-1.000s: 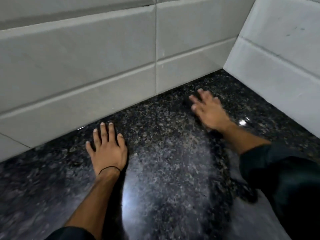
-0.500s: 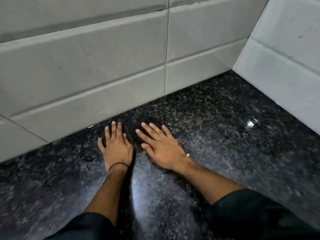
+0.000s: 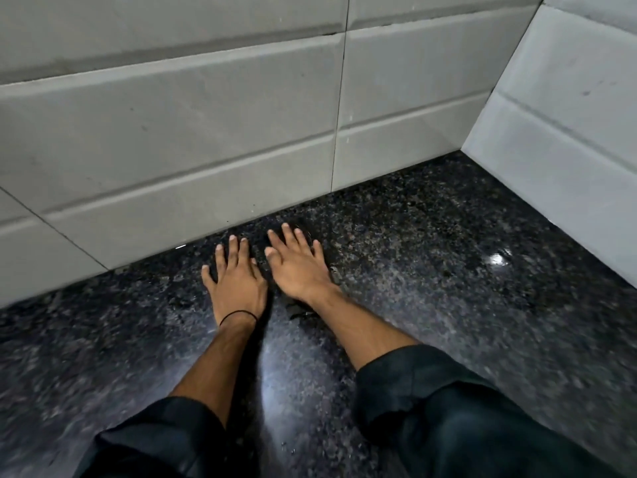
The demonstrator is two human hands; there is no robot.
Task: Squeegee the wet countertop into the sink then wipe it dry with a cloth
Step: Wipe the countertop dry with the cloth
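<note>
We are looking down at a dark speckled stone desk (image 3: 448,305) that is shining with bright spots of light, as if it is wet. On the left, a wall of pale grey tiles (image 3: 172,132) is running along the back edge of the desk. Our left hand (image 3: 238,281) is lying flat on the desk, palm down, near that back wall, with its fingers spread out and pointing at the tiles. Its grip is wide open and is holding nothing. A thin black band (image 3: 238,314) is sitting around the left wrist, and a dark sleeve (image 3: 162,439) is covering the arm lower down. Just beside it, our right hand (image 3: 300,267) is also lying flat on the desk with spread fingers, and its grip is open and empty too. The two hands are so close that they are almost touching at the thumbs. The right arm is wearing a dark rolled-up sleeve (image 3: 448,408). On the far right, another pale tiled wall (image 3: 568,132) is meeting the back wall in a corner.
</note>
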